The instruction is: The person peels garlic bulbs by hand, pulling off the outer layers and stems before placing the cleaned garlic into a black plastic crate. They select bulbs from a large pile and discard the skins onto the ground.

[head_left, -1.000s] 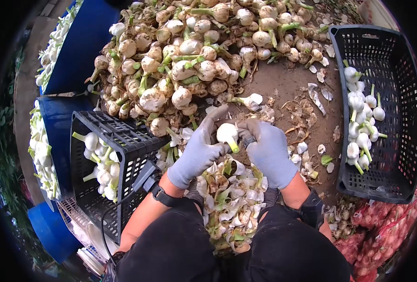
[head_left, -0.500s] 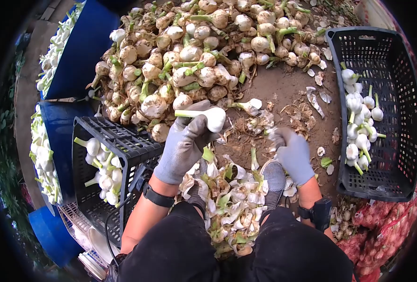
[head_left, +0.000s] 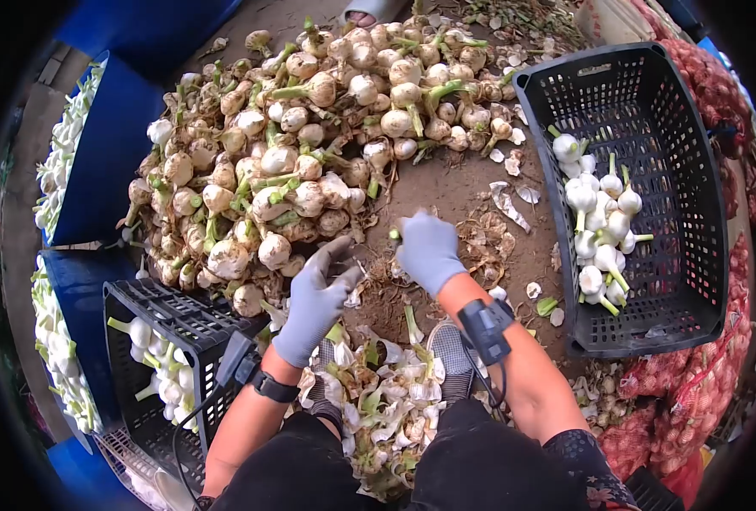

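Note:
My right hand [head_left: 430, 253], in a grey glove, is closed over the bare soil in front of the heap. A cut green garlic stem [head_left: 394, 233] pokes out at its left side; the bulb is hidden by the fingers. To its left, my gloved left hand [head_left: 313, 302] has its fingers apart and slightly curled, with nothing seen in them. It is just in front of the pile of dirty garlic bulbs [head_left: 280, 159]. Below both hands, loose garlic skins [head_left: 390, 400] lie heaped between my shoes.
At right stands a black crate [head_left: 680, 230] with peeled garlic [head_left: 603, 221]. Another black crate [head_left: 160, 294] with garlic tilts at left, beside blue tubs [head_left: 109, 153] of white bulbs. Red net sacks [head_left: 684, 400] lie at lower right. Someone's foot [head_left: 362, 15] shows beyond the pile.
The white peeled bulb is gone from my left hand, whose fingers have spread. My right hand has moved left and forward, with a stem now showing. The view has shifted right.

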Demonstrator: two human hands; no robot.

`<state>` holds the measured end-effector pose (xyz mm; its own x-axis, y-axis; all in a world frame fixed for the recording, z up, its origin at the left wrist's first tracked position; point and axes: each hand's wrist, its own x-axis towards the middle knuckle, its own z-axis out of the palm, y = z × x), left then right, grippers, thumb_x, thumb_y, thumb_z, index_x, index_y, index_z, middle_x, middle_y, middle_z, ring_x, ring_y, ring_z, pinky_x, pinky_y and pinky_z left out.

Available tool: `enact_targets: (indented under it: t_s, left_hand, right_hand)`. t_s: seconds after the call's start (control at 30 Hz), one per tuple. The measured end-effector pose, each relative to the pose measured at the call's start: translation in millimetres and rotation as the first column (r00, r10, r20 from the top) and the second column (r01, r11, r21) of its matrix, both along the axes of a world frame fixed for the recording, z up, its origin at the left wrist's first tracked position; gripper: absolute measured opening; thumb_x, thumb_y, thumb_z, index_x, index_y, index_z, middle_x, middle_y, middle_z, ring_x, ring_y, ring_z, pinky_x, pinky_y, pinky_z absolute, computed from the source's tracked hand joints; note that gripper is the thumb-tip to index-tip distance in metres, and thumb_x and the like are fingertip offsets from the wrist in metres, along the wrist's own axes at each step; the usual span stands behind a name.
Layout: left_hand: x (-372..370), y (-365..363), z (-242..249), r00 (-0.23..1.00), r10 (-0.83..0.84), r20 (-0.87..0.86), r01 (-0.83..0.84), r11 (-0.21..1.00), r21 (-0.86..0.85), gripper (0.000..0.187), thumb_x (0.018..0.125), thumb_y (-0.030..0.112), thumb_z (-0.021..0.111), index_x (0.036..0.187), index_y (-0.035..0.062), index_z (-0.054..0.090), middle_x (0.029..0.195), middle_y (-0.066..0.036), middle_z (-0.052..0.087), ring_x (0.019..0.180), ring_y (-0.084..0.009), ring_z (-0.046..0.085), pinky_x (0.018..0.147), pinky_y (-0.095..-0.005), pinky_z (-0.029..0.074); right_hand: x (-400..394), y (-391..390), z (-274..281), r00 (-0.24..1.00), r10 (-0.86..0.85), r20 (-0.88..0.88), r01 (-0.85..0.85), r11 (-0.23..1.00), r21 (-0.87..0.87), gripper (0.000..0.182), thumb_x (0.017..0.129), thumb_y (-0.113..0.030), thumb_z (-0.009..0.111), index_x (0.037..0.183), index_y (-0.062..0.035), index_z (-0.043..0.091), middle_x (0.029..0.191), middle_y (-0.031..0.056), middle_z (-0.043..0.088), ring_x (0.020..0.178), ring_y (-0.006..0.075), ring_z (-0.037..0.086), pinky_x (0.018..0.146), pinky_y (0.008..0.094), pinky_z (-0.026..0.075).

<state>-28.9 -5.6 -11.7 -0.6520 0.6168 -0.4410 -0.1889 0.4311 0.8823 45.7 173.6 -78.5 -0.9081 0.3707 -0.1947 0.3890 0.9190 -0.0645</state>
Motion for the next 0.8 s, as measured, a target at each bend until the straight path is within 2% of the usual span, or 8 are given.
enact_targets:
  t_s: [0.07,0.1,0.17,0.27,0.43,0.67,0.73,0.8]
  left_hand:
    - [7.0,1.4,-8.1,0.809,-0.165,-0.564,0.186,0.982,-0.020,0.055,0.085,0.007,0.069,0.137,0.0031,0.049,0.128,-0.012,0.057,0.117,-0.0200,0.057,0.097,-0.0317,0.048]
    - [10.6,3.9,-8.3,0.864,-0.163,-0.476,0.222,0.973,0.069,0.061,0.081,0.008,0.074,0.138,0.0045,0.049,0.132,-0.013,0.054,0.122,-0.0218,0.054,0.100,-0.0330,0.046]
    - [9.1,4.7,-4.9,0.927,-0.191,-0.322,0.226,0.971,0.074,0.060,0.076,0.009,0.079,0.131,0.0042,0.055,0.121,-0.013,0.061,0.113,-0.0214,0.059,0.097,-0.0323,0.047]
    - [12.4,4.8,-1.5,0.965,-0.148,-0.218,0.177,0.977,0.119,0.057,0.072,0.009,0.081,0.125,0.0044,0.060,0.112,-0.013,0.066,0.106,-0.0218,0.063,0.094,-0.0315,0.048]
    - [10.0,1.7,7.1,0.979,-0.173,-0.104,0.185,0.976,0.118,0.058,0.076,0.003,0.081,0.128,-0.0025,0.056,0.118,-0.007,0.064,0.104,-0.0107,0.060,0.093,-0.0267,0.050]
    - [-0.5,-5.9,27.7,0.933,-0.173,0.314,0.086,0.958,0.274,0.058,0.080,0.005,0.077,0.133,-0.0023,0.052,0.124,-0.007,0.060,0.109,-0.0131,0.059,0.095,-0.0279,0.049]
    - [2.6,-5.2,26.1,0.880,-0.152,0.449,-0.005,0.944,0.329,0.063,0.083,0.019,0.073,0.137,0.0006,0.047,0.119,-0.007,0.061,0.105,-0.0151,0.060,0.091,-0.0299,0.051]
    - [9.4,-2.2,21.3,0.710,-0.140,0.690,-0.213,0.891,0.400,0.076,0.089,0.046,0.066,0.146,0.0063,0.036,0.109,-0.009,0.064,0.097,-0.0190,0.064,0.082,-0.0339,0.056]
  right_hand:
    - [26.0,-1.9,6.7,0.886,-0.441,-0.143,0.128,0.530,-0.839,0.021,0.090,-0.020,0.062,0.108,-0.0105,0.068,0.077,0.0067,0.068,0.065,0.0204,0.066,0.059,0.0370,0.052]
    - [31.9,-8.7,24.8,0.891,-0.433,-0.136,0.128,0.529,-0.839,0.021,0.090,-0.020,0.062,0.108,-0.0105,0.068,0.077,0.0067,0.068,0.065,0.0204,0.066,0.059,0.0370,0.052]
    - [37.0,-19.0,70.6,0.781,-0.539,0.315,0.260,-0.178,-0.949,0.019,0.093,-0.018,0.061,0.101,-0.0018,0.067,0.072,0.0052,0.065,0.059,0.0135,0.061,0.052,0.0290,0.047]
    - [45.9,-29.2,56.7,0.792,-0.603,0.093,0.055,-0.081,-0.995,0.024,0.096,-0.021,0.059,0.095,0.0021,0.065,0.067,0.0023,0.060,0.055,0.0094,0.056,0.049,0.0245,0.043]
    - [42.5,-33.6,83.5,0.837,-0.525,0.155,0.200,0.030,-0.979,0.028,0.100,-0.021,0.052,0.093,0.0041,0.063,0.067,0.0036,0.061,0.057,0.0082,0.055,0.053,0.0243,0.044]
    - [45.5,-36.2,109.8,0.819,-0.510,0.262,0.221,-0.141,-0.965,0.022,0.098,-0.012,0.045,0.096,0.0040,0.060,0.075,0.0057,0.065,0.055,0.0065,0.053,0.052,0.0210,0.043]
    - [50.4,-31.5,95.1,0.833,-0.506,0.223,0.250,-0.014,-0.968,0.020,0.098,-0.013,0.049,0.096,0.0017,0.062,0.076,0.0048,0.066,0.059,0.0110,0.057,0.054,0.0274,0.046]
    - [56.4,-30.3,83.1,0.890,-0.244,-0.385,0.009,0.855,-0.519,0.015,0.094,-0.014,0.057,0.092,-0.0002,0.062,0.076,0.0060,0.066,0.063,0.0148,0.061,0.056,0.0315,0.047]
